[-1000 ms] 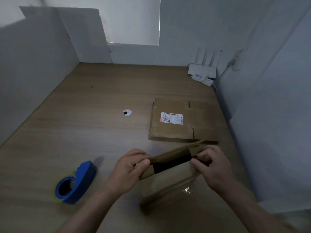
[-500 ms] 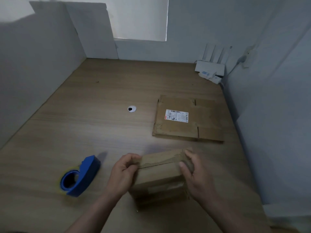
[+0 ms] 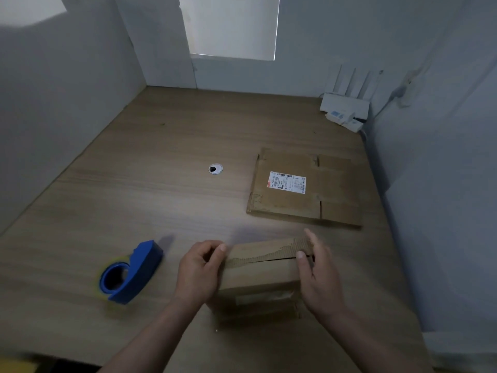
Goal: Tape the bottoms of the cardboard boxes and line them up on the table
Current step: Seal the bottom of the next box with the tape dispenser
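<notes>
Left hand curls round the left end of the small cardboard box, thumb on top by the flap seam, while the right hand clasps the opposite end, thumb pressed down on the flaps and fingers reaching behind the far corner. Between the two hands the box sits on the desk with its flaps folded shut but untaped, and the upper flap has a ragged, torn edge. The main risk, I judge, is that the flaps spring apart once either hand lets go. The blue tape dispenser lies out to the left of the left hand, well apart from the box, so one hand must release to fetch it. A single hand pressing off-centre could also let the light box skid or tip. The torn edge may leave a gap the tape bridges poorly. Beyond the right hand a flattened box lies flat, not yet assembled.
</notes>
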The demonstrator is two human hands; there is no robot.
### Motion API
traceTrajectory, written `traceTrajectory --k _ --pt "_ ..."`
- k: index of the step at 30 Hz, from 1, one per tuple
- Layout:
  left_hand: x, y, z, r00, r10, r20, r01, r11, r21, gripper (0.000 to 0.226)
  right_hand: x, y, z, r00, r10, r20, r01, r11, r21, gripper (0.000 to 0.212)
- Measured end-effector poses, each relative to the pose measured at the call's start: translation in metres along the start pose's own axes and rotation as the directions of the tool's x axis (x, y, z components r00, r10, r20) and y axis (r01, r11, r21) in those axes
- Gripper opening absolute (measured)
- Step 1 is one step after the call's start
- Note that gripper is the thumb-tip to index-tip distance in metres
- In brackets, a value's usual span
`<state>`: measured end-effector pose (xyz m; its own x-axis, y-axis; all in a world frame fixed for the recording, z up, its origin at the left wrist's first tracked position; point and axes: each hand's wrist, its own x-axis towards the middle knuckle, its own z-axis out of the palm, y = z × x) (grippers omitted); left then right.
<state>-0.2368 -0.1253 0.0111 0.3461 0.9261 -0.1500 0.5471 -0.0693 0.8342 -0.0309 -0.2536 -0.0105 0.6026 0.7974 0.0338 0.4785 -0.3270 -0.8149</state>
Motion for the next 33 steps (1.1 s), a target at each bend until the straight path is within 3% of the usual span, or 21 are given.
traceTrajectory --k 3,10,14,17,19,22,24,26,28,30,33 --pt "0.005 0.005 -0.007 0.999 -0.044 -0.011 0.044 0.999 -0.024 0.012 0.003 -0.005 0.002 0.997 0.034 0.076 -0.032 0.999 -0.024 0.048" --pt "0.029 0.009 -0.029 0.998 -0.063 -0.019 0.061 0.994 -0.085 0.015 0.025 -0.026 0.020 0.997 0.042 0.067 -0.042 0.999 -0.004 0.030" --pt "0.043 0.002 -0.035 0.998 -0.052 -0.033 0.049 0.993 -0.108 0.011 0.039 -0.036 0.027 0.994 0.099 0.049 -0.103 0.990 0.098 0.005" --pt "0.049 -0.005 -0.037 1.000 -0.015 -0.011 0.014 0.996 -0.086 0.011 0.043 -0.045 0.041 0.978 0.201 -0.045 -0.195 0.974 0.115 0.013" --pt "0.050 -0.009 -0.039 1.000 0.011 0.005 -0.010 0.997 -0.080 0.011 0.039 -0.046 0.046 0.977 0.183 -0.109 -0.171 0.979 0.109 0.015" --pt "0.049 -0.016 -0.043 0.998 0.046 0.038 -0.043 0.996 -0.073 0.011 0.033 -0.047 0.047 0.986 0.145 -0.084 -0.135 0.984 0.115 0.016" --pt "0.049 -0.020 -0.045 0.997 0.055 0.052 -0.052 0.997 -0.063 0.012 0.031 -0.043 0.047 0.989 0.140 -0.050 -0.139 0.990 0.023 0.031" --pt "0.047 -0.024 -0.045 0.996 0.078 0.041 -0.076 0.996 -0.054 0.013 0.030 -0.041 0.047 0.997 0.031 -0.070 -0.046 0.975 -0.217 0.037" --pt "0.047 -0.028 -0.043 0.993 0.113 0.011 -0.112 0.991 -0.077 0.013 0.029 -0.046 0.047 0.980 -0.196 -0.038 0.163 0.896 -0.413 0.038" --pt "0.049 -0.032 -0.044 0.992 0.127 0.008 -0.126 0.989 -0.084 0.013 0.026 -0.049 0.046 0.937 -0.337 0.097 0.341 0.814 -0.469 0.046" --pt "0.051 -0.038 -0.042 0.988 0.155 0.027 -0.152 0.985 -0.084 0.014 0.023 -0.046 0.041 0.871 -0.361 0.334 0.492 0.662 -0.565 0.061"
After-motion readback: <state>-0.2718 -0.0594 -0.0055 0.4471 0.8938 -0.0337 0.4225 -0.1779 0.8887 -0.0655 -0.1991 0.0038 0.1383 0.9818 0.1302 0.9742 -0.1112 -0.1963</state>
